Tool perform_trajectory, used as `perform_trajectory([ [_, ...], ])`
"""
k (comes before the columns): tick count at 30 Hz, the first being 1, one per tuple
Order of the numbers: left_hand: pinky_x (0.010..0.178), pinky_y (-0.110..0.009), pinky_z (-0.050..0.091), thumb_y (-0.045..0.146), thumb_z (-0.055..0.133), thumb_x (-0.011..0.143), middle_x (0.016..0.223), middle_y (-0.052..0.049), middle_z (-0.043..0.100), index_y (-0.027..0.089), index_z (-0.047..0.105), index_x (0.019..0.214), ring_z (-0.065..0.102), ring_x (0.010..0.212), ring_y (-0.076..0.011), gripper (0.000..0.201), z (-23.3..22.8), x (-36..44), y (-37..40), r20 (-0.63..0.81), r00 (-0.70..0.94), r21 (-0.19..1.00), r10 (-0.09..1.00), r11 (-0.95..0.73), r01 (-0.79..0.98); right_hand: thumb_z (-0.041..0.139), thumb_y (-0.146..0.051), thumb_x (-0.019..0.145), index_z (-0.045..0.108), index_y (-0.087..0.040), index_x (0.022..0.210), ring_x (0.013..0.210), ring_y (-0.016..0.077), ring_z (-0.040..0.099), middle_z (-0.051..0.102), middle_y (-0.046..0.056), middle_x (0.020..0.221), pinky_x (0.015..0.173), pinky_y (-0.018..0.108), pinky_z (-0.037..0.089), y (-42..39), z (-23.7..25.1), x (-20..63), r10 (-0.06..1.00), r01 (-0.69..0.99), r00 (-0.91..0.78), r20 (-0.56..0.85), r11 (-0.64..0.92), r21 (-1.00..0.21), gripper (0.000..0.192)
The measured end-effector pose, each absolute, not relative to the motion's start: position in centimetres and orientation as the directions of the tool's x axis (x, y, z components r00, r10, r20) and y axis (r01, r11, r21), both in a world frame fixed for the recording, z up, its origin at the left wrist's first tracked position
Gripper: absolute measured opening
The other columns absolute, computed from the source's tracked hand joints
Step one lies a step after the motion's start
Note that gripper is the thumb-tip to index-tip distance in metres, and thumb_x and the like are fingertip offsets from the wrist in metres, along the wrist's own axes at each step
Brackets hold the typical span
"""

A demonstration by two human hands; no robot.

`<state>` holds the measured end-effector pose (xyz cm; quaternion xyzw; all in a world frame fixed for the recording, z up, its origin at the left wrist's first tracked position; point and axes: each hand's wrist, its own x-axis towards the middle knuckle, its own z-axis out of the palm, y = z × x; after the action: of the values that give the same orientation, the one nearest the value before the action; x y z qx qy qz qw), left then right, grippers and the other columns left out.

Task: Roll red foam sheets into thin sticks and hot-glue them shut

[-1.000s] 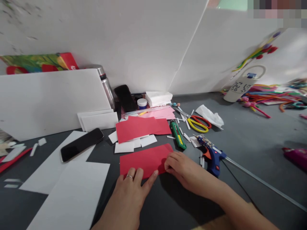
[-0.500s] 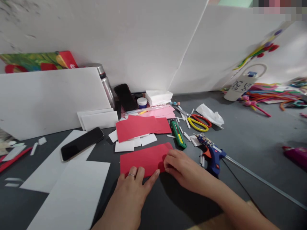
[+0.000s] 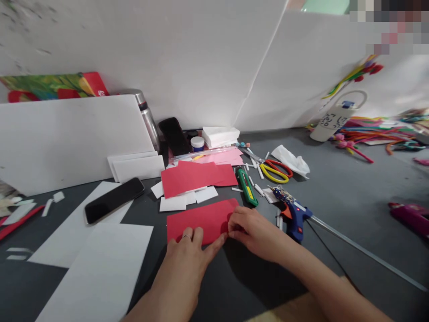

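While both hands rest low on the dark table [image 3: 335, 192], I count the things around them: one red paper rectangle [image 3: 197, 219] under the hands, one larger red sheet [image 3: 194, 177] lying behind it, and one pale pink sheet [image 3: 228, 157] further back. Under the larger red sheet I see about four small white card pieces [image 3: 172, 204]; some are partly covered, so the number is not sure. Two big white sheets [image 3: 97, 273] lie on the left, and one black phone [image 3: 114, 200] rests on the farther of them. To the right there is one green utility knife [image 3: 247, 186], one pair of scissors with yellow and red handles [image 3: 276, 172], and one blue glue gun [image 3: 293, 214], with many short white sticks scattered between them. At the wall stand one steel bottle [image 3: 149, 118] and one small jar with a white lid [image 3: 197, 143]. The left hand [image 3: 187, 264] lies flat with the palm down, fingers stretched and a little spread, pressing the near edge of the red paper rectangle; a ring sits on one finger. The right hand [image 3: 251, 228] comes in from the right side with the wrist low, its fingers curled and pinching the right end of the same rectangle. The rectangle lies flat on the table, just in front of the white card pieces and close to the knife.
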<state>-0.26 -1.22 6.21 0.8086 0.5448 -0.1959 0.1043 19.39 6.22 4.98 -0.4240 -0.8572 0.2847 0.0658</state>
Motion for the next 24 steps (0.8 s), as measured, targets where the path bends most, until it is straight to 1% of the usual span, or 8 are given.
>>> perform_trajectory([
  [2, 0.079, -0.051, 0.052, 0.003, 0.074, 0.052, 0.127, -0.015, 0.053, 0.044, 0.021, 0.154, 0.055, 0.109, -0.0384, 0.122, 6.2, -0.2, -1.2, -0.447, 0.325, -0.052, 0.833, -0.387, 0.920, 0.060, -0.008, 0.088, 0.062, -0.018, 0.080, 0.085, 0.0168, 0.057, 0.061, 0.003, 0.090, 0.077, 0.028, 0.040, 6.5, 5.1, 19.9, 0.749, 0.689, -0.647, -0.147, 0.490, -0.535, 0.013],
  [4, 0.079, -0.051, 0.052, 0.002, 0.073, 0.050, 0.126, -0.015, 0.054, 0.044, 0.020, 0.154, 0.056, 0.108, -0.0380, 0.124, 6.2, -0.2, -1.1, -0.448, 0.327, -0.059, 0.832, -0.393, 0.918, 0.059, -0.009, 0.089, 0.062, -0.018, 0.081, 0.086, 0.0175, 0.057, 0.061, 0.004, 0.091, 0.076, 0.028, 0.040, 6.7, 5.3, 20.2, 0.743, 0.706, -0.649, -0.163, 0.509, -0.493, 0.012],
  [9, 0.079, -0.050, 0.053, 0.007, 0.069, 0.064, 0.126, -0.015, 0.055, 0.045, 0.020, 0.154, 0.058, 0.106, -0.0354, 0.109, 6.2, -0.4, -1.2, -0.398, 0.344, -0.048, 0.850, -0.394, 0.918, 0.053, -0.008, 0.092, 0.061, -0.016, 0.084, 0.090, 0.0201, 0.056, 0.060, 0.007, 0.095, 0.081, 0.032, 0.040, 6.2, 5.9, 20.3, 0.737, 0.732, -0.656, -0.163, 0.568, -0.376, 0.014],
  [13, 0.079, -0.051, 0.053, 0.009, 0.069, 0.065, 0.125, -0.015, 0.055, 0.045, 0.020, 0.154, 0.058, 0.106, -0.0360, 0.108, 5.9, -0.5, -1.4, -0.379, 0.354, -0.045, 0.855, -0.398, 0.916, 0.051, -0.005, 0.092, 0.060, -0.015, 0.085, 0.089, 0.0209, 0.056, 0.060, 0.009, 0.098, 0.080, 0.032, 0.041, 6.0, 6.0, 20.1, 0.725, 0.734, -0.666, -0.179, 0.593, -0.331, 0.015],
  [18, 0.076, -0.047, 0.053, 0.013, 0.071, 0.065, 0.123, -0.014, 0.054, 0.045, 0.018, 0.155, 0.057, 0.104, -0.0349, 0.108, 5.7, -0.5, -1.6, -0.371, 0.356, -0.062, 0.858, -0.405, 0.912, 0.053, -0.007, 0.092, 0.060, -0.015, 0.087, 0.091, 0.0212, 0.056, 0.062, 0.010, 0.098, 0.079, 0.031, 0.041, 6.4, 6.3, 20.0, 0.707, 0.733, -0.670, -0.226, 0.585, -0.347, 0.012],
  [21, 0.076, -0.045, 0.053, 0.014, 0.073, 0.064, 0.123, -0.014, 0.053, 0.046, 0.017, 0.155, 0.057, 0.104, -0.0346, 0.111, 5.9, -0.3, -1.4, -0.384, 0.351, -0.085, 0.854, -0.412, 0.907, 0.056, -0.008, 0.090, 0.062, -0.015, 0.085, 0.089, 0.0204, 0.057, 0.062, 0.009, 0.096, 0.077, 0.030, 0.040, 6.6, 6.5, 19.8, 0.725, 0.759, -0.638, -0.260, 0.534, -0.374, 0.011],
  [24, 0.076, -0.046, 0.053, 0.012, 0.075, 0.059, 0.123, -0.014, 0.053, 0.047, 0.015, 0.154, 0.057, 0.104, -0.0347, 0.118, 6.2, -0.1, -1.2, -0.418, 0.343, -0.106, 0.841, -0.420, 0.901, 0.058, -0.007, 0.088, 0.063, -0.016, 0.083, 0.088, 0.0192, 0.058, 0.061, 0.007, 0.095, 0.076, 0.028, 0.040, 6.7, 6.4, 19.8, 0.753, 0.778, -0.602, -0.267, 0.477, -0.409, 0.011],
])
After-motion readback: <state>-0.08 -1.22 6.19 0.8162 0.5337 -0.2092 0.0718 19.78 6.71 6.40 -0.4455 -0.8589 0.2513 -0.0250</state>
